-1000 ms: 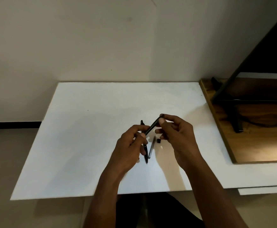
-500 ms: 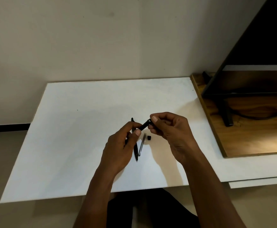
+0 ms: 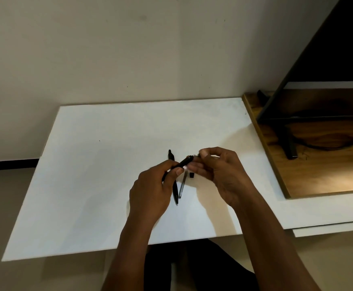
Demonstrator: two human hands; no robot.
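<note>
My left hand [image 3: 150, 192] grips a black pen barrel [image 3: 184, 162] above the white board [image 3: 100, 185], its free end pointing up and to the right. At that end my right hand [image 3: 219, 175] pinches a small part between thumb and forefinger; the part itself is too small to make out. Under the hands a whole black pen [image 3: 173, 177] lies lengthwise on the board. Beside it lie a thin grey refill [image 3: 182, 186] and a tiny black cap [image 3: 191, 174].
A wooden tabletop [image 3: 310, 171] adjoins the board on the right and carries a dark monitor [image 3: 326, 59] on a black stand [image 3: 290, 145] with a cable. A pale wall rises behind the board. Dark-clothed legs show below the board's near edge.
The barrel has sunk from a steep tilt to a flatter one. My right hand has slid off the barrel's end and now pinches just beyond its tip.
</note>
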